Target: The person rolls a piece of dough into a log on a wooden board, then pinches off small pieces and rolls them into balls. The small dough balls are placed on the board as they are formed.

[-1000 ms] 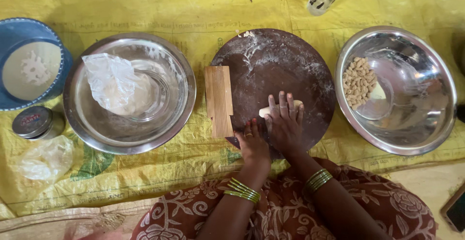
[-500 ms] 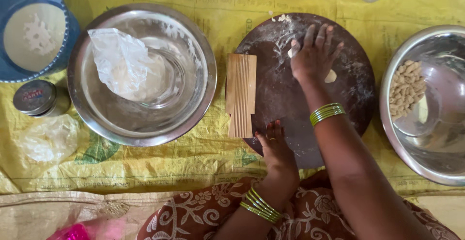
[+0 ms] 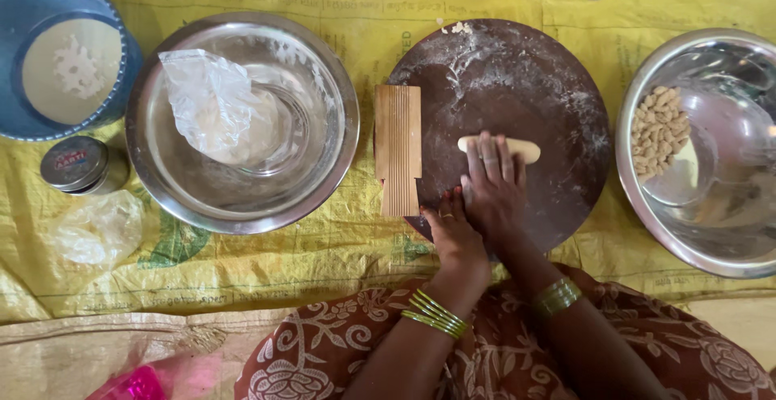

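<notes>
A wide steel bowl (image 3: 242, 198) holding a crumpled clear plastic bag (image 3: 208, 105) sits left of a ribbed wooden paddle (image 3: 398, 148). Farther left are a blue plastic tub (image 3: 32, 4) and a small round tin (image 3: 79, 164). At the right edge, another steel bowl (image 3: 711, 230) holds small pale shaped pieces (image 3: 656, 129).

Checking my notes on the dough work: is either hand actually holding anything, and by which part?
Nothing is gripped. The right hand lies flat, fingers pressing on the middle of the dough roll; the left hand rests at the round board edge.
</notes>
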